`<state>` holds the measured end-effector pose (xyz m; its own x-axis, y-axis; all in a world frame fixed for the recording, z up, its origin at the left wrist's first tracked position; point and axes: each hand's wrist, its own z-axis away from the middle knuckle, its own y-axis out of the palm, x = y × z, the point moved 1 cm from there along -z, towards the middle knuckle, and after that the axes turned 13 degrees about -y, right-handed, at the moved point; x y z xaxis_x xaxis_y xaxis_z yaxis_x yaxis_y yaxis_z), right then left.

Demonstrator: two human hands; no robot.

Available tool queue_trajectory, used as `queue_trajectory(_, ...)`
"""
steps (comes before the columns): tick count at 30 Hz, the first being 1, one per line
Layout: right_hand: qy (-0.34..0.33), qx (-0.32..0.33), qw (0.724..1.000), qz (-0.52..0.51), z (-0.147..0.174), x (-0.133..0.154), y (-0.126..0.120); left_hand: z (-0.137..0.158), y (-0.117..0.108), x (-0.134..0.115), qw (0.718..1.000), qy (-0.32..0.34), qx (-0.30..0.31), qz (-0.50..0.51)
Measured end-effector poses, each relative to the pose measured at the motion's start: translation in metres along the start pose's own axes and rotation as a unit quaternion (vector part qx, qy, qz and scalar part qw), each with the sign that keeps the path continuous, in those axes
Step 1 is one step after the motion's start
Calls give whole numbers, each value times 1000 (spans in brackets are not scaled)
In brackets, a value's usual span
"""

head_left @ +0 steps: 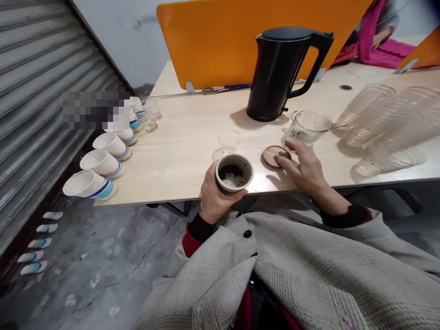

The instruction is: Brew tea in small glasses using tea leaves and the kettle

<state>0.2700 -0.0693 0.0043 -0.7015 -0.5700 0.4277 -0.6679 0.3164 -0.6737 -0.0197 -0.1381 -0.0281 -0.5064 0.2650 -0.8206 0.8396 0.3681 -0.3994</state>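
My left hand [213,196] is wrapped round a light ceramic cup [248,178], held tilted toward me at the table's front edge. Dark loose bits like tea leaves [231,172] lie inside it. My right hand [305,168] has its fingers apart over a round wooden lid or coaster [272,156] lying on the table. The thumb overlaps the disc; whether it presses on it I cannot tell. Just beyond those fingers stands a ribbed glass cup [314,123] with dark specks inside and a thin stick across its rim. A small clear cup [228,140] sits behind the ceramic one.
A black electric kettle [270,78] stands before the orange divider [209,46]. Stacked clear plastic cups [385,119] lie at the right. Several paper cups [103,162] line the table's left edge. Across the divider, a person's hand [381,37] rests near pink cloth [388,52].
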Motion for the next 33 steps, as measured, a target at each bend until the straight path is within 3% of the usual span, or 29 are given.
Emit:
queue_trajectory(3, -44, 124, 989, 68, -8, -7, 15, -3, -1, -2, 999, -34, 21, 4)
queue_trajectory(6, -69, 176, 977, 95, -10, -11, 22, -6, -1, -4, 997, -62, 45, 3)
queue_trajectory(9, -65, 157, 981, 93, -10, -8, 22, -7, -1, -6, 996, -68, 54, 6)
queue_trajectory(12, -54, 91, 994, 33, -12, 7, 15, -7, -1, -7, 995, -74, 60, 12)
queue_trajectory(16, -130, 44, 988, -74, -26, 51, 5, -7, -2, -10, 994, -85, 61, 9)
queue_trajectory(19, -198, 98, 969, -115, -37, 87, 7, -7, -3, -12, 993, -93, 71, 11)
queue_trajectory(24, -267, 198, 943, -11, -52, 125, 16, -7, -2, -10, 992, -106, 74, -2)
queue_trajectory(28, -284, 261, 921, 58, -55, 140, 17, -6, 0, -5, 992, -107, 73, -13)
queue_trajectory(33, -304, 284, 902, 111, -54, 144, 15, -6, 0, 0, 993, -91, 76, -8)
